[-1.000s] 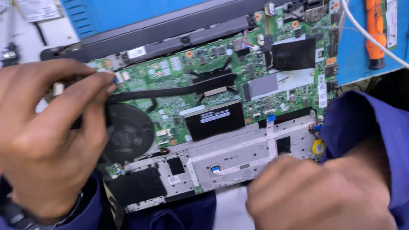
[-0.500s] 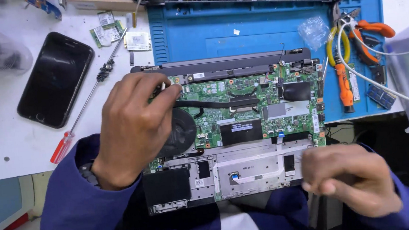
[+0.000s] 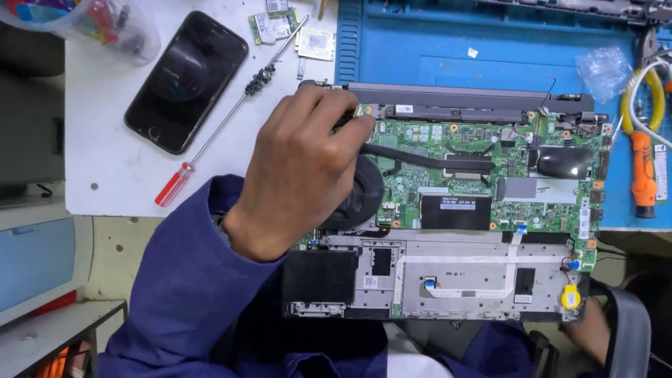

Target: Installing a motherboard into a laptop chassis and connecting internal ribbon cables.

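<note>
Left hand (image 3: 298, 172) rests on the opened laptop (image 3: 467, 202), fingers pinched together at the far-left corner of its green board, above the fan (image 3: 365, 194); what they pinch is hidden. Right hand is barely visible beneath the near-right corner, its state unclear. Red-handled screwdriver (image 3: 221, 126) lies left, within reach.

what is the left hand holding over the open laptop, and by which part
It cannot be told: the left hand is curled with its fingertips pressed at the top left corner of the laptop's green board, above the black fan, hiding anything held.

Left hand (image 3: 302, 168) rests fingertips on the opened laptop (image 3: 467, 202) — beside its fan (image 3: 364, 190).
</note>
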